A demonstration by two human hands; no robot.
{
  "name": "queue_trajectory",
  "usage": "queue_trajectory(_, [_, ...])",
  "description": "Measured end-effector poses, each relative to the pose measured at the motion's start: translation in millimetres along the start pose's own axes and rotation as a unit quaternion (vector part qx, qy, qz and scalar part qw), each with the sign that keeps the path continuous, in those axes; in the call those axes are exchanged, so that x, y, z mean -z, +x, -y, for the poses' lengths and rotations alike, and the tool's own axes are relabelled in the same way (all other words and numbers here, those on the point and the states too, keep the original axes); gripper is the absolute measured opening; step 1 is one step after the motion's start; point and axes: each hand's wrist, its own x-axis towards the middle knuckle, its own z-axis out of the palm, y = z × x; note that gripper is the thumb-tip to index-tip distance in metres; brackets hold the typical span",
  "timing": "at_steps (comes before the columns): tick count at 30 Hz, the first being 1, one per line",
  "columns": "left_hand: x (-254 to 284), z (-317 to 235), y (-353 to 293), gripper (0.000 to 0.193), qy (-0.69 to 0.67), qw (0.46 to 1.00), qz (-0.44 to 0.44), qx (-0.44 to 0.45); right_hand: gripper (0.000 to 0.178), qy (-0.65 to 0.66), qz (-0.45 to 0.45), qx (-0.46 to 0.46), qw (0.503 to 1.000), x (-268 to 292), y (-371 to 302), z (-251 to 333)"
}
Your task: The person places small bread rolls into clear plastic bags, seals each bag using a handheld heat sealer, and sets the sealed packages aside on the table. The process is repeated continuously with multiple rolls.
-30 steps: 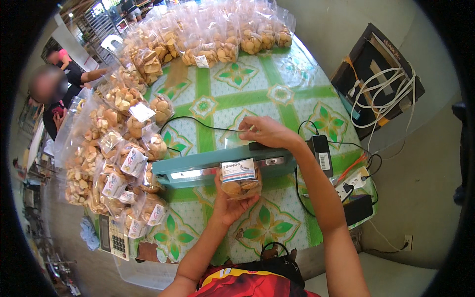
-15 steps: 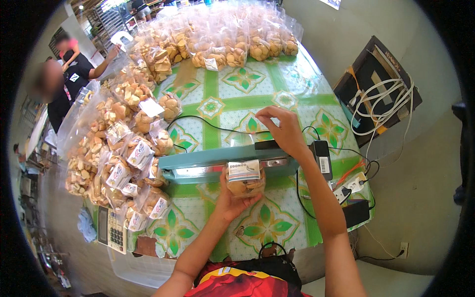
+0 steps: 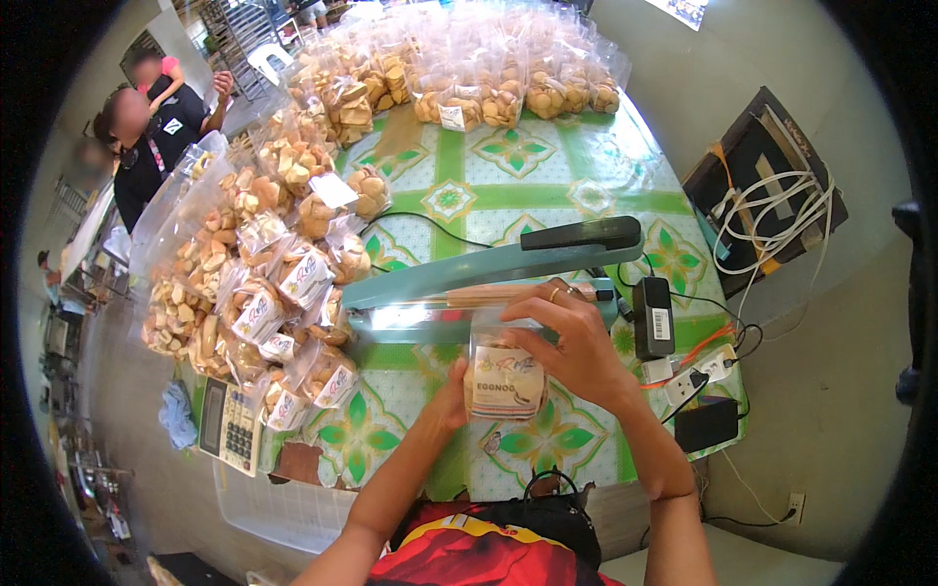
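A clear plastic bag of round cookies (image 3: 506,389) with a white printed label is in front of me, at the near side of a teal bag sealer (image 3: 420,330). My left hand (image 3: 455,395) grips the bag's left side, its fingers partly hidden behind it. With thumb and fingers, my right hand (image 3: 567,337) pinches the bag's upper right edge; a ring shows on one finger. The sealer's long arm with its black handle (image 3: 581,233) is raised, and its lit lower bar lies just beyond the bag's top.
Many filled bags of cookies (image 3: 293,278) crowd the table's left and far sides. A calculator (image 3: 229,426) lies at the near left edge. Black power adapters (image 3: 653,317), cords and a power strip (image 3: 699,376) lie at right. Two people stand beyond the left side.
The sealer's arm has swung up from its lowered position. My right hand has come off the handle down to the bag, which has moved nearer to me, its label now fully in sight.
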Motion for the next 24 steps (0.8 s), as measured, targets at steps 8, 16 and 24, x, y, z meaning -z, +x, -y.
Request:
queue_trajectory(8, [-2.4,-16.9,-13.9,0.113,0.114,0.985,0.132,-0.011,0.012,0.05,-0.025,0.04,0.998,-27.0,-34.3,2.5])
queue_trajectory(16, [-21.2,-32.8,-40.3,0.067,0.323,0.908,-0.038,-0.264,0.013,-0.033,-0.028,0.091,0.995,-70.3,-69.1,-7.9])
queue_trajectory(24, [-27.4,-4.1,-45.4,0.013,0.308,0.859,-0.199,-0.358,0.015,-0.077,-0.031,0.105,0.991,-88.0,-75.5,-21.5])
